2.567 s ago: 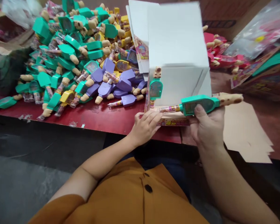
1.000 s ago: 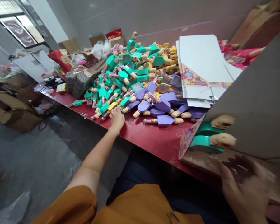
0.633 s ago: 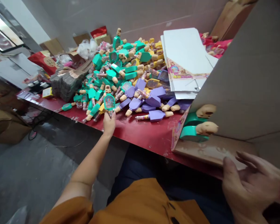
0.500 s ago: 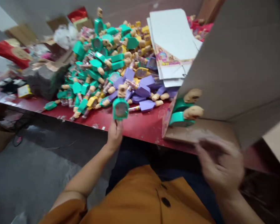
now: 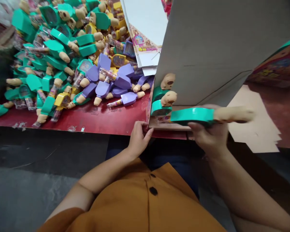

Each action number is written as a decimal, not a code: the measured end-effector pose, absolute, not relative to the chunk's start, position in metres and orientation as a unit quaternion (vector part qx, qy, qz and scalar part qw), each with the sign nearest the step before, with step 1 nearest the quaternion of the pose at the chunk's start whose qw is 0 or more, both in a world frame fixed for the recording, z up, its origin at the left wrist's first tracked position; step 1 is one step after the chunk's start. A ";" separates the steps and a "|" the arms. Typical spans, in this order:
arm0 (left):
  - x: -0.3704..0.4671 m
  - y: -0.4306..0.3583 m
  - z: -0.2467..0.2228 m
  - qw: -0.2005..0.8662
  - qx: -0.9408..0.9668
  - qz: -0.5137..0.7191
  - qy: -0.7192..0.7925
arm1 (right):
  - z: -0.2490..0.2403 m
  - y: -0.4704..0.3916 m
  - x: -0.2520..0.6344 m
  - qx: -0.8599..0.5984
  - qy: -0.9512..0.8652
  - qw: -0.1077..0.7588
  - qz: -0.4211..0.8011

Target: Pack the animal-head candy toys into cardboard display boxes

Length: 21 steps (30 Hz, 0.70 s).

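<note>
My right hand [image 5: 211, 133] is closed around a green toy [image 5: 193, 115] with a tan animal head, held level at the open front of a cardboard box [image 5: 198, 54]. The toy's narrow end points left into the box, and its head sticks out to the right, slightly blurred. Two more green toys [image 5: 161, 108] with tan heads lie one behind the other against the box's left wall. My left hand [image 5: 139, 138] grips the box's front left corner, its fingertips partly hidden by the edge.
A big heap of green, yellow and purple toys [image 5: 129, 98] covers the red table [image 5: 99, 120] to the left. White printed card sheets [image 5: 147, 29] lean behind the box. Flat cardboard pieces [image 5: 251, 119] lie on the right, near another printed box [image 5: 275, 69].
The green toy has passed from my left hand to my right and moved to the box. My left hand has gone right to the box corner. The view has shifted right.
</note>
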<state>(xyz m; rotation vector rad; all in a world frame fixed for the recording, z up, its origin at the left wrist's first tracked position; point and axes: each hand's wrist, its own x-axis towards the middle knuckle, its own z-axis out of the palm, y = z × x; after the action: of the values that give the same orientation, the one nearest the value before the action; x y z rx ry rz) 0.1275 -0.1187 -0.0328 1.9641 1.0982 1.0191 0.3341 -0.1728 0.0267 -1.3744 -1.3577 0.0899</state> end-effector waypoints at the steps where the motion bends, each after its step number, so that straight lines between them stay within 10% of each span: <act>1: 0.129 -0.117 -0.035 0.346 0.743 0.378 0.429 | 0.030 -0.166 0.334 -0.591 -0.601 0.536 0.051; 16: 0.133 -0.105 -0.017 0.561 0.628 0.277 0.462 | 0.067 -0.143 0.318 -0.540 -0.799 0.242 0.102; 21: 0.130 -0.100 -0.009 0.609 0.592 0.243 0.470 | 0.032 -0.143 0.308 -0.528 -0.789 0.314 0.018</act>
<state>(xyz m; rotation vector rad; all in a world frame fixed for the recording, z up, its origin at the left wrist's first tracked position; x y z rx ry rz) 0.1303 -0.1001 -0.0088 1.3665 1.0846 0.5612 0.3084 -0.1431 0.0321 -1.3904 -2.0794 0.0479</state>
